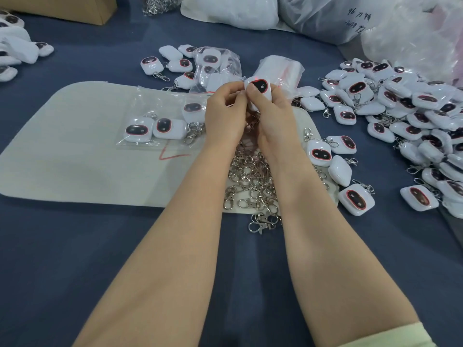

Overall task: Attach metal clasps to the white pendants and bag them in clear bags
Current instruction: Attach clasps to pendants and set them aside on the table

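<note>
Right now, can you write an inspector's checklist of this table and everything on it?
Surface: blue table with a beige mat on it.
Job's things: held pendant between both hands; clasp pile on the mat's near right part; pendant heap at right; bagged pair on the mat, left of the hands; pack of clear bags behind the hands.
Clutter: loose pendants at the far left edge.
Grippers: right hand grips the held pendant; left hand curls against it, and what it pinches is hidden.
Cables: nothing seen.
Surroundings: cardboard box far left, plastic sacks far right.
</note>
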